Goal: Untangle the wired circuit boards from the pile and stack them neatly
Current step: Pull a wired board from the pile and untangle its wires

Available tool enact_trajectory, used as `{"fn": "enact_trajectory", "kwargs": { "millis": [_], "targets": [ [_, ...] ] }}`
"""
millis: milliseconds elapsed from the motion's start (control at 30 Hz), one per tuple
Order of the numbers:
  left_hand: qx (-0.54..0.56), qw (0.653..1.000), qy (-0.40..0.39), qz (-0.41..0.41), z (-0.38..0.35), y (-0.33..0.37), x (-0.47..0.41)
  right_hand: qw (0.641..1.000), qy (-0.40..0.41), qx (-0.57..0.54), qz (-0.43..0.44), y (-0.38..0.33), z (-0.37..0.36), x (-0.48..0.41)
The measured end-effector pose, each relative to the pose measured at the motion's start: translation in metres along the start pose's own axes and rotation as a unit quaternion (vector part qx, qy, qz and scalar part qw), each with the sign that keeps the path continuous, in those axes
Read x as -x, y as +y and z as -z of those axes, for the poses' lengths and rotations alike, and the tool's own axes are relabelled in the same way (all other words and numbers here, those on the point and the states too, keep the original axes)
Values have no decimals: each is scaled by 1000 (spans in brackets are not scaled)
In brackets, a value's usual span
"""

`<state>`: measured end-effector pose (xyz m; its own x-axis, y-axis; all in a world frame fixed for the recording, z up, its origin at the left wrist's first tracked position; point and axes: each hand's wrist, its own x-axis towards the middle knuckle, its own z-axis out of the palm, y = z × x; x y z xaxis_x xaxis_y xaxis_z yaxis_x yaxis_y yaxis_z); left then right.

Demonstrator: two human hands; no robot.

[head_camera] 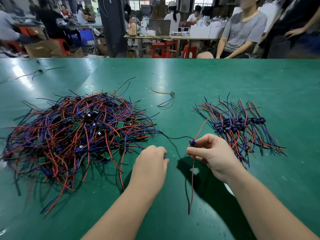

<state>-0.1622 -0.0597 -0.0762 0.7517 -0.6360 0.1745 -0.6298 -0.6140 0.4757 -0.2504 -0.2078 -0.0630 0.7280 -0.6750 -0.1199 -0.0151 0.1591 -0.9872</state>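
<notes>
A big tangled pile of wired circuit boards [78,132] with red, blue and black leads lies on the left of the green table. A neat stack of sorted boards [240,125] lies on the right, wires fanned out. My right hand [210,154] pinches one small circuit board [192,143] just above the table; its red and black wires hang down and arc up, and a black lead runs back to the pile. My left hand [152,161], fingers curled, holds a blue wire [165,155] at the pile's near right edge.
A single wired board [171,94] lies alone in the middle, farther back. Loose wire scraps [38,72] sit at the far left. The table's far edge [173,58] borders a workshop where a seated person [242,32] faces me.
</notes>
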Motion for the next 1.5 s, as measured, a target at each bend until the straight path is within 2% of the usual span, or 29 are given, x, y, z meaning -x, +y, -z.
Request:
{"fn": "enact_trajectory", "kwargs": {
  "millis": [100,233,333,467,567,633,700,767,900,1033,1133,1267,1500],
  "targets": [
    [-45,999,-8,18,2,-1,-2,1000,-14,-6,3,-1,0,2],
    [-161,987,-7,1,3,6,-1,998,-15,-18,54,-3,-3,5],
    [-169,986,4,-9,-4,8,2,994,-8,-51,94,-7,-4,7],
    [-3,997,73,-20,2,8,3,989,-28,-105,99,-13,-5,11],
    [173,972,144,-62,10,10,3,979,-61,-186,50,-14,-6,12],
    [290,947,135,-30,11,14,3,968,-79,-237,4,-14,-9,12],
    [406,909,88,23,10,18,3,950,-106,-292,-40,-13,-13,12],
    [472,879,46,52,7,20,3,935,-138,-322,-64,-11,-17,13],
    [459,887,49,28,3,18,0,941,-163,-292,-59,-9,-19,15],
    [455,889,45,21,4,17,-1,955,-150,-250,-49,-12,-19,17],
    [487,872,12,42,6,19,1,967,-116,-224,-37,-12,-19,15],
    [508,860,-33,30,7,23,3,957,-133,-251,-64,-12,-18,17],
    [556,827,-10,86,9,17,-1,978,-144,-138,-54,-24,-28,5]
  ]
}}
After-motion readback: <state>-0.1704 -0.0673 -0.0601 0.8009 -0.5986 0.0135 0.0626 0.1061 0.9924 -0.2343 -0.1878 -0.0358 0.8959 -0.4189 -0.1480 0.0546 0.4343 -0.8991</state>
